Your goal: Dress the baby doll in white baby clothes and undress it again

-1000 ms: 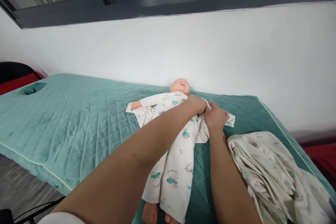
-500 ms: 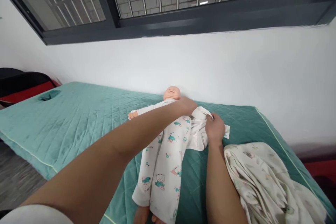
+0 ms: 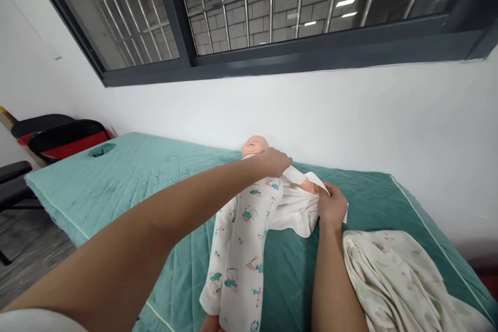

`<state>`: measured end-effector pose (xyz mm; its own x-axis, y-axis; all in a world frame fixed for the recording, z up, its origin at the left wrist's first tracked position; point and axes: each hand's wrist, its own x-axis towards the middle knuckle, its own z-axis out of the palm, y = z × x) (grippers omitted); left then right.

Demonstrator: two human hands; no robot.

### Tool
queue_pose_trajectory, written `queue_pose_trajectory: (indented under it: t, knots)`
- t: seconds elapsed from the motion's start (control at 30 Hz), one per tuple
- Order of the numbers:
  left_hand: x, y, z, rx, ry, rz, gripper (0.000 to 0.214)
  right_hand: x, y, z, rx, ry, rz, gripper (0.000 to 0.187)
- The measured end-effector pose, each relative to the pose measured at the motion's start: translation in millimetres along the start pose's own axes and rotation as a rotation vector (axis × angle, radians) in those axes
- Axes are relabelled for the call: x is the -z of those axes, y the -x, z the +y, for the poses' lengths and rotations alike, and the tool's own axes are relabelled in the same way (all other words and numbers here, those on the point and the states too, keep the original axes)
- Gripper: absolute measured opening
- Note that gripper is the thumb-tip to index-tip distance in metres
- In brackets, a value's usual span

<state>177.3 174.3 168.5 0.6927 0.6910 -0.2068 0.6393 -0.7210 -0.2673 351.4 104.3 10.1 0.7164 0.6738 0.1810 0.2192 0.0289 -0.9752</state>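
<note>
A baby doll (image 3: 254,144) lies on its back on a teal quilted table (image 3: 128,176), head toward the white wall. It wears a white printed romper (image 3: 241,238) with teal animal figures. My left hand (image 3: 275,162) rests closed on the doll's chest and shoulder, gripping the romper there. My right hand (image 3: 331,204) pinches the open flap of the romper's sleeve beside the doll's bare hand (image 3: 311,187), which pokes out of the fabric.
A crumpled pale printed blanket (image 3: 397,280) lies on the table at the right. Black and red chairs (image 3: 62,137) stand at the far left. A barred window (image 3: 272,5) runs above the wall. The table has a face hole (image 3: 101,150) at its left end.
The camera has tilted up and left. My right hand has pulled the sleeve flap outward, so the doll's bare hand shows. My left hand has stayed on the doll's chest.
</note>
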Motion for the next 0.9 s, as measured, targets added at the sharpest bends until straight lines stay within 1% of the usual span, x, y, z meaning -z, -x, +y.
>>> queue_pose_trajectory:
  t: [0.13,0.3,0.43,0.53,0.6,0.63,0.7,0.73,0.77,0.8,0.83,0.9]
  knots:
    - [1.5,8,-3,0.02,0.034,-0.02,0.034,-1,-4,2,-0.096,-0.226,0.002,0.029]
    - [-0.9,14,1,0.008,0.085,-0.052,0.034,4,-5,-9,-0.214,-0.461,-0.008,0.024]
    - [-7.8,10,5,0.011,0.128,-0.056,0.039,9,-4,-17,-0.3,-0.584,-0.02,0.023]
    - [-15.4,1,7,0.008,0.159,-0.048,0.04,11,-5,-21,-0.318,-0.628,-0.008,0.021]
    - [-21.5,-5,10,-0.006,0.165,-0.032,0.038,10,-5,-23,-0.298,-0.62,0.054,0.019]
    - [-24.6,-7,12,-0.007,0.166,-0.029,0.038,9,-4,-24,-0.263,-0.586,0.108,0.017]
    - [-30.2,-10,19,0.005,0.166,-0.037,0.04,5,-2,-26,-0.132,-0.462,0.222,0.016]
    - [-32.4,-10,22,0.013,0.166,-0.044,0.042,2,0,-27,-0.051,-0.385,0.258,0.018]
    - [-33.8,-10,25,0.021,0.167,-0.047,0.045,-2,3,-29,0.03,-0.305,0.263,0.021]
    - [-34.6,-8,27,0.03,0.17,-0.043,0.047,-7,6,-30,0.11,-0.225,0.244,0.024]
    - [-34.7,-5,28,0.038,0.178,-0.03,0.048,-13,11,-32,0.173,-0.161,0.195,0.026]
    - [-34.2,4,23,0.064,0.221,0.016,0.044,-25,23,-37,0.24,-0.084,0.042,0.03]
